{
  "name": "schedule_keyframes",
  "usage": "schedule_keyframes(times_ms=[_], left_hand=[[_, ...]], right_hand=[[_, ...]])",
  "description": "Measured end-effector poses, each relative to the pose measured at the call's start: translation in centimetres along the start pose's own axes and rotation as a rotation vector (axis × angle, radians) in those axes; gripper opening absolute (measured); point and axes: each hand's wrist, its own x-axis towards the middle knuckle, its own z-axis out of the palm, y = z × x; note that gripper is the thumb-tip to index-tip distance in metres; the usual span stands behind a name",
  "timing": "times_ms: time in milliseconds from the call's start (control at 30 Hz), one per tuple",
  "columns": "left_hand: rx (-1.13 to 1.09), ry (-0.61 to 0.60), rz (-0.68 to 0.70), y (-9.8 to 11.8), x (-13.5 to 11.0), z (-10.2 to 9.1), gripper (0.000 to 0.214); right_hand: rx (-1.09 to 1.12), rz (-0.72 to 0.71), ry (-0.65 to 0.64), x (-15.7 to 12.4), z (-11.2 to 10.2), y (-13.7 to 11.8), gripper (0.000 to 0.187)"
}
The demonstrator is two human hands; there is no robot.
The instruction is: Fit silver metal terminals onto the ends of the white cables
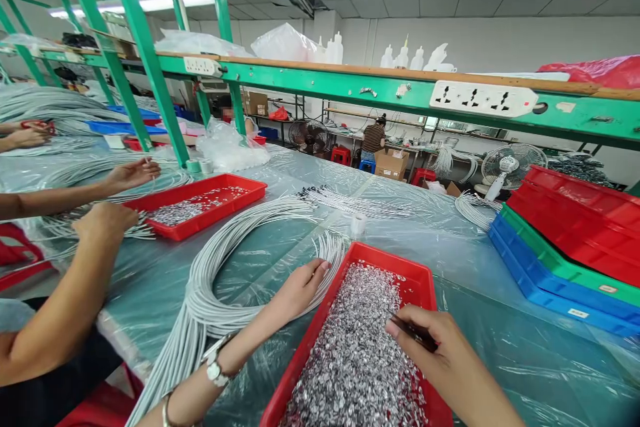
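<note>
My left hand [303, 285], a watch on its wrist, is closed in a pinch beside the ends of a looped bundle of white cables [205, 273]. Something small may be between those fingertips, but I cannot make it out. In my right hand [440, 347] is a pair of dark tweezers [414, 332], its tips pointing left over a red tray [427, 280]. Many small shiny metal pieces [360, 340] fill much of this tray, which lies between my two hands. The cable bundle curves along the tray's left side and runs off toward the bottom edge.
On the left, a co-worker's hands [107, 217] work by another red tray [225, 213] of metal pieces. A white roll [358, 223] stands behind my tray, near more cables [365, 203]. Stacked bins [565, 260] stand at right. A green shelf frame [350, 83] crosses above the table.
</note>
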Motion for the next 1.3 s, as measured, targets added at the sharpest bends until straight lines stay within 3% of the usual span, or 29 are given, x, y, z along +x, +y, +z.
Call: schedule_keyframes(times_ms=[167,300,433,800,1000,1300], left_hand=[[-0.198,-0.063,0.073,4.1,-1.4,0.4,0.046],[-0.325,-0.177,0.119,7.3,-3.2,0.9,0.043],[-0.404,-0.259,0.162,9.0,-4.8,1.1,0.038],[-0.467,-0.237,0.211,9.9,-6.0,0.9,0.037],[-0.443,-0.22,0.234,9.7,-6.4,0.7,0.036],[-0.353,-0.131,0.336,9.7,-6.4,0.6,0.028]], right_hand=[[0.008,0.013,0.01,0.4,0.3,-0.2,0.032],[0.025,0.027,0.044,0.4,0.4,-0.3,0.027],[0.054,0.034,0.082,0.3,0.3,-0.5,0.027],[0.258,0.043,0.072,-0.4,0.4,-1.4,0.03],[0.28,0.164,0.157,-1.2,1.3,-2.0,0.035],[0.302,0.106,0.082,-0.8,1.4,-1.8,0.033]])
